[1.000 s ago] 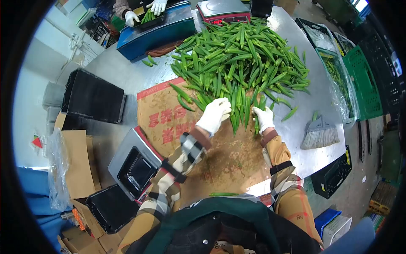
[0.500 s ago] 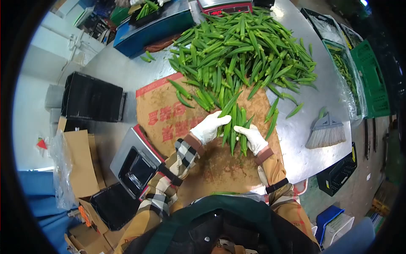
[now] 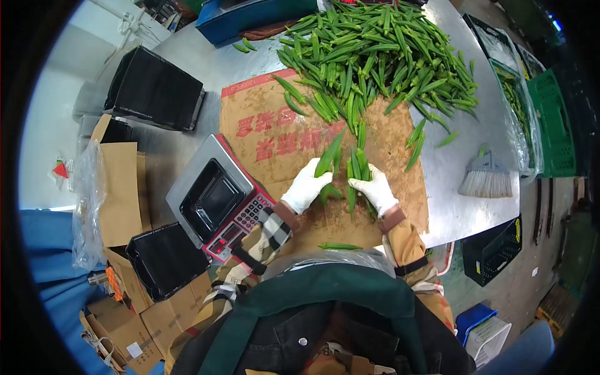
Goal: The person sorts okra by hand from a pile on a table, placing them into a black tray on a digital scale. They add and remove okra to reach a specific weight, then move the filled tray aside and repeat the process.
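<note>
Both my hands wear white gloves and close around one small bunch of green okra pods [image 3: 350,167] over a brown cardboard sheet [image 3: 275,134]. My left hand [image 3: 306,186] grips the bunch from the left, my right hand [image 3: 374,189] from the right. The pods point away from me toward the big okra pile [image 3: 381,53] on the metal table [image 3: 187,103]. A single okra pod [image 3: 339,246] lies on the cardboard near my chest.
A weighing scale with a black tray on it [image 3: 215,197] stands left of my hands. Black trays [image 3: 156,87] are stacked at the far left; another black tray [image 3: 159,259] and cardboard boxes sit lower left. A hand broom [image 3: 484,181] lies at right, green crates [image 3: 550,119] beyond.
My hands have drawn the okra bunch back from the pile toward me and squeezed it together. The view has shifted, so the scale now sits closer to my hands.
</note>
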Demonstrator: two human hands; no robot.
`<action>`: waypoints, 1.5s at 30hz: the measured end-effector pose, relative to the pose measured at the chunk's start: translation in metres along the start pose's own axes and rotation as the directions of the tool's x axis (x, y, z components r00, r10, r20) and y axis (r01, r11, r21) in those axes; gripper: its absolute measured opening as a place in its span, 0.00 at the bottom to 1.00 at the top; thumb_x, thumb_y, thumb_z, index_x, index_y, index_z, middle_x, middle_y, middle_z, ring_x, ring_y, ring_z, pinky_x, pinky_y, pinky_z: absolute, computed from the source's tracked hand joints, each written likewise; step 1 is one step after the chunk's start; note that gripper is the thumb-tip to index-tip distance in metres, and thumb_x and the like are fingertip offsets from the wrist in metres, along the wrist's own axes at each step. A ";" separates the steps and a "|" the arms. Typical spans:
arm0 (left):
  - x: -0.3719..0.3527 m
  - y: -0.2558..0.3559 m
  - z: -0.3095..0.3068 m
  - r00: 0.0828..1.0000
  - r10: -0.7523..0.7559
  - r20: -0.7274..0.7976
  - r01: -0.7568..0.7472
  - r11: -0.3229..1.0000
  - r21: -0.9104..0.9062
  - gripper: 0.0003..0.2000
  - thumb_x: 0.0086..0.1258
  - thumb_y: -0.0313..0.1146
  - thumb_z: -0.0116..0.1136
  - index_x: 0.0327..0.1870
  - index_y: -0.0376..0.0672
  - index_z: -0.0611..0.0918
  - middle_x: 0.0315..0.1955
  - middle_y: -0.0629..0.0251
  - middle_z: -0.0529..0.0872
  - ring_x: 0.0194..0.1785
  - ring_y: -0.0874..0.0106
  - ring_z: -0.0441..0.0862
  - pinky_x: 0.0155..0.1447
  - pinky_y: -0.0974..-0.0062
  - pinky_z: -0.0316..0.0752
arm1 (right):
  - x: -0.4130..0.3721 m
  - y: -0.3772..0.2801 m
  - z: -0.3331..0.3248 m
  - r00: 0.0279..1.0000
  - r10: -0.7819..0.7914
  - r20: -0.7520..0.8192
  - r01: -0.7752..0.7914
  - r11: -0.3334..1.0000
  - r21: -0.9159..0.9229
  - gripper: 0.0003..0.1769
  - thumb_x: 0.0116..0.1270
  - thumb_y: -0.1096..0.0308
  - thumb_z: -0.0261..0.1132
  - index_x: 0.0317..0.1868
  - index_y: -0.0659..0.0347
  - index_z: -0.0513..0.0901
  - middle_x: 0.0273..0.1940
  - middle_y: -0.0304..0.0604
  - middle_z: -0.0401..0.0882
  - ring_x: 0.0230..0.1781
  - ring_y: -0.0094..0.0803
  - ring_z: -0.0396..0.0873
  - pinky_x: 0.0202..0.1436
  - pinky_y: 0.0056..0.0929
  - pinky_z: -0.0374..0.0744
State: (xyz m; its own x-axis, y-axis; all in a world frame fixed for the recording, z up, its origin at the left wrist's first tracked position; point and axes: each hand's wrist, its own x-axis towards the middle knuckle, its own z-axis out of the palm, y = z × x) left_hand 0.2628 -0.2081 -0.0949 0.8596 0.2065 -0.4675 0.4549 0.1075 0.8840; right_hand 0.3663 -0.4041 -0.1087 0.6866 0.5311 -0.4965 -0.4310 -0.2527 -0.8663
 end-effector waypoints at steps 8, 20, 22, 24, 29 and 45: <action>-0.032 -0.036 -0.032 0.959 -0.128 -0.253 0.113 0.991 -0.070 0.22 0.76 0.27 0.54 0.70 0.39 0.71 0.54 0.65 0.82 0.52 0.74 0.79 0.58 0.73 0.76 | -0.011 0.053 -0.055 0.846 -0.338 -0.412 0.211 0.923 -0.323 0.22 0.70 0.76 0.64 0.64 0.69 0.78 0.59 0.52 0.83 0.60 0.36 0.81 0.66 0.31 0.76; -0.088 -0.063 0.015 0.954 0.286 -0.086 -0.012 0.324 0.946 0.20 0.60 0.27 0.67 0.54 0.42 0.79 0.42 0.55 0.83 0.50 0.55 0.81 0.51 0.54 0.78 | -0.068 0.070 -0.003 0.884 -0.456 -0.106 0.043 0.305 -0.951 0.34 0.52 0.62 0.77 0.61 0.61 0.80 0.50 0.46 0.79 0.51 0.44 0.76 0.54 0.40 0.77; -0.082 -0.062 0.014 0.976 0.208 -0.055 0.003 0.240 0.971 0.18 0.62 0.29 0.64 0.53 0.42 0.79 0.40 0.54 0.83 0.48 0.55 0.83 0.50 0.54 0.79 | -0.072 0.070 0.000 0.921 -0.370 -0.123 -0.008 0.298 -0.955 0.35 0.51 0.61 0.78 0.60 0.60 0.80 0.49 0.46 0.79 0.51 0.44 0.76 0.55 0.39 0.77; -0.081 -0.059 0.012 0.997 0.060 -0.042 0.027 0.223 0.974 0.13 0.66 0.29 0.58 0.51 0.42 0.79 0.38 0.54 0.83 0.47 0.56 0.85 0.47 0.55 0.81 | -0.077 0.070 -0.009 0.959 -0.244 -0.144 -0.014 0.466 -0.885 0.34 0.51 0.62 0.77 0.59 0.64 0.80 0.50 0.53 0.81 0.51 0.47 0.80 0.57 0.40 0.78; -0.093 -0.025 -0.018 0.994 -0.078 -0.081 0.111 0.762 0.637 0.13 0.65 0.32 0.59 0.48 0.39 0.76 0.43 0.44 0.84 0.50 0.46 0.83 0.55 0.57 0.76 | -0.070 0.043 -0.026 0.974 -0.092 -0.207 -0.029 0.855 -0.517 0.26 0.54 0.67 0.70 0.53 0.71 0.79 0.51 0.62 0.82 0.52 0.52 0.82 0.60 0.39 0.78; -0.018 -0.057 -0.031 0.781 0.587 -0.213 -0.078 0.430 0.900 0.11 0.64 0.17 0.52 0.46 0.40 0.75 0.49 0.50 0.75 0.48 0.53 0.77 0.54 0.59 0.78 | 0.005 0.017 -0.007 0.960 -0.255 -0.114 0.001 0.411 -0.912 0.35 0.56 0.59 0.76 0.61 0.62 0.74 0.51 0.52 0.80 0.55 0.51 0.79 0.57 0.42 0.81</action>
State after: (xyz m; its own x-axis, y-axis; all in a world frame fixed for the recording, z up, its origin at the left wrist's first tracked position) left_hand 0.2139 -0.1881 -0.1372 0.8886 0.4319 0.1547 0.3383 -0.8447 0.4149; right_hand 0.3665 -0.4108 -0.1266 0.8360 0.4821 -0.2621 0.3573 -0.8408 -0.4068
